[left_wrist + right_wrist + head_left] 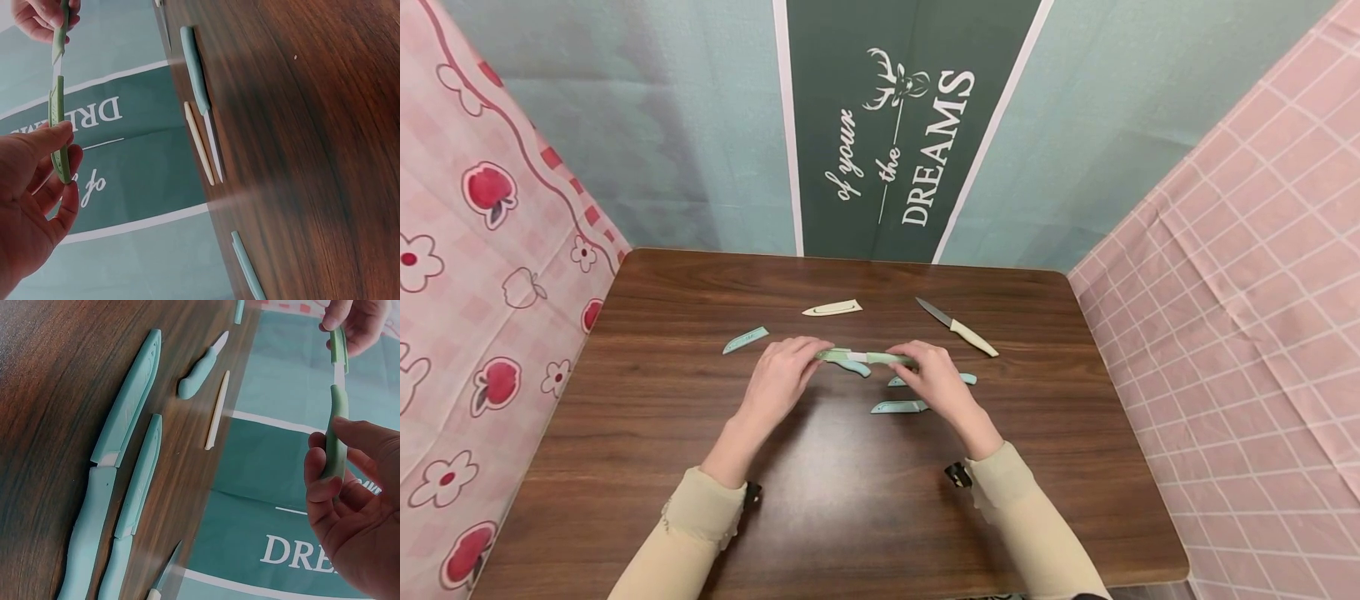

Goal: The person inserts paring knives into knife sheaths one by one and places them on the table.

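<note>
My left hand (781, 373) pinches a green blade sheath (57, 103) between thumb and fingers. The right hand (938, 382) grips the green handle of a paring knife (338, 434), raised above the table. Its blade sits partly inside the sheath; a short pale stretch shows between handle and sheath in both wrist views. Below the hands lies a bare blue knife (195, 69), partly covered by the green one in the head view. Two sheathed blue knives, a larger one (128, 403) and a slimmer one (139, 487), lie under my right hand.
On the wooden table (647, 417), a loose blue sheath (746, 340) lies to the left. Farther back are a cream sheath (832, 308) and a bare cream-handled knife (973, 337), its blade pointing to the back left. Fabric hangings surround the back and sides.
</note>
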The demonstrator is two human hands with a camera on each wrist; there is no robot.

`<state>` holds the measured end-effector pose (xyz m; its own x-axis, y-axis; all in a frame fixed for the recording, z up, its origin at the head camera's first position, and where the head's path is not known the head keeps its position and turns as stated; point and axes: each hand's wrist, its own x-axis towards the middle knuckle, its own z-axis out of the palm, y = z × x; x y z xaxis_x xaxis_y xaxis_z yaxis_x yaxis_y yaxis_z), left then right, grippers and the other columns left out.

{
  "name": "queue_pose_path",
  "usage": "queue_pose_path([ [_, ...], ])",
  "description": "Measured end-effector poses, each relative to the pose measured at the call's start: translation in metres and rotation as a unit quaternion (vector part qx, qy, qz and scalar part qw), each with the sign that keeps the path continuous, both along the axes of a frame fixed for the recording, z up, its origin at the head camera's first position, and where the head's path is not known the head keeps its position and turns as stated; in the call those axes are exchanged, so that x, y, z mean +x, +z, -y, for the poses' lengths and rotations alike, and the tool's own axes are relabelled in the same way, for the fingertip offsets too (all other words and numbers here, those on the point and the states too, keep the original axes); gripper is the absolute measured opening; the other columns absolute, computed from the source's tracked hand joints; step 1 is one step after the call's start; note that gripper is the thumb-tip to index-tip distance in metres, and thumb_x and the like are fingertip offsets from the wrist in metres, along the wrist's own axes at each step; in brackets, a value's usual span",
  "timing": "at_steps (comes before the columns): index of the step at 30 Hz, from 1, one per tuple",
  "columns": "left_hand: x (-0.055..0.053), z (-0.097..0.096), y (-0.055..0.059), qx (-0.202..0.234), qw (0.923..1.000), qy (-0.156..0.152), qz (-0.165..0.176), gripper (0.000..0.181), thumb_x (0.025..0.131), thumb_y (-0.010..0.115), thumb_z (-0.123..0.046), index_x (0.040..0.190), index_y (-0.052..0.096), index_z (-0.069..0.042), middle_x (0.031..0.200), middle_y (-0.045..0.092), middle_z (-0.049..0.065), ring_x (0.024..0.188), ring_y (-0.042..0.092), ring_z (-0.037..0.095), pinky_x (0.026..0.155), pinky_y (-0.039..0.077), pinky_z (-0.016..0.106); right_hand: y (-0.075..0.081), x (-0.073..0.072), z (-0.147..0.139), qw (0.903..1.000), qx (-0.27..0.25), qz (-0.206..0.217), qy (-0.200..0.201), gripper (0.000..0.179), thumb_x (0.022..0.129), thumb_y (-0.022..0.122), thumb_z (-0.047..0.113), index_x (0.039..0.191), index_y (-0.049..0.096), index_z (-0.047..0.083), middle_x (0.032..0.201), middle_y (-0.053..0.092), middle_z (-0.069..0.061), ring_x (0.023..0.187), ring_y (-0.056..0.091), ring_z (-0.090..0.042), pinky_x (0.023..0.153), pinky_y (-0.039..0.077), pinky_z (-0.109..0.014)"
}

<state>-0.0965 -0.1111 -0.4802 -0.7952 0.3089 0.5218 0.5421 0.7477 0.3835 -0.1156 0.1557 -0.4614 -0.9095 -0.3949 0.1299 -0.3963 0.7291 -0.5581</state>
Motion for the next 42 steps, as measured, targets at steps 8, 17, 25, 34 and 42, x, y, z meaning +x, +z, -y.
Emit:
queue_pose_path([
  [8, 0.000, -0.002, 0.001, -0.004, 1.0000, -0.002, 0.008, 0.030, 0.088, 0.074, -0.008, 0.117, 0.072, -0.015, 0.110, 0.074, 0.003, 0.101, 0.070, 0.025, 0.083, 0.051, 0.041, 0.002, 0.000, 0.001, 1.0000, 0.004, -0.001, 0.001, 0.021, 0.093, 0.070, 0.016, 0.113, 0.074, 0.012, 0.105, 0.074, -0.006, 0.066, 0.052, -0.010, 0.059, 0.044, -0.024],
  [17, 0.000, -0.004, 0.002, -0.020, 0.9996, -0.003, 0.019, 0.031, 0.089, 0.072, -0.009, 0.119, 0.071, -0.015, 0.112, 0.074, 0.003, 0.102, 0.070, 0.025, 0.083, 0.051, 0.042, 0.000, 0.000, 0.002, 1.0000, 0.003, -0.003, 0.001, 0.021, 0.093, 0.070, 0.016, 0.113, 0.074, 0.012, 0.104, 0.074, -0.005, 0.068, 0.054, -0.010, 0.060, 0.045, -0.025],
  [25, 0.001, -0.006, 0.003, -0.021, 0.9996, -0.005, 0.016, 0.030, 0.089, 0.073, -0.009, 0.118, 0.071, -0.016, 0.112, 0.074, 0.002, 0.102, 0.070, 0.025, 0.081, 0.051, 0.041, 0.001, 0.000, 0.003, 1.0000, 0.002, -0.003, 0.003, 0.021, 0.094, 0.070, 0.017, 0.113, 0.074, 0.012, 0.106, 0.074, -0.006, 0.067, 0.052, -0.011, 0.060, 0.044, -0.024],
  [34, 0.001, -0.010, 0.002, -0.025, 0.9996, -0.007, 0.012, 0.030, 0.089, 0.073, -0.009, 0.118, 0.071, -0.016, 0.112, 0.074, 0.000, 0.102, 0.071, 0.022, 0.082, 0.052, 0.040, 0.002, 0.000, 0.004, 1.0000, 0.004, 0.001, 0.007, 0.022, 0.094, 0.070, 0.018, 0.114, 0.074, 0.011, 0.107, 0.074, -0.006, 0.066, 0.052, -0.011, 0.060, 0.043, -0.024],
  [42, 0.002, -0.013, 0.002, -0.019, 0.9997, -0.011, 0.005, 0.030, 0.088, 0.073, -0.009, 0.117, 0.071, -0.016, 0.111, 0.074, 0.000, 0.102, 0.071, 0.022, 0.082, 0.051, 0.040, 0.003, 0.000, 0.005, 1.0000, 0.003, -0.002, 0.007, 0.020, 0.094, 0.070, 0.017, 0.113, 0.074, 0.012, 0.105, 0.074, -0.005, 0.069, 0.054, -0.011, 0.062, 0.045, -0.025],
])
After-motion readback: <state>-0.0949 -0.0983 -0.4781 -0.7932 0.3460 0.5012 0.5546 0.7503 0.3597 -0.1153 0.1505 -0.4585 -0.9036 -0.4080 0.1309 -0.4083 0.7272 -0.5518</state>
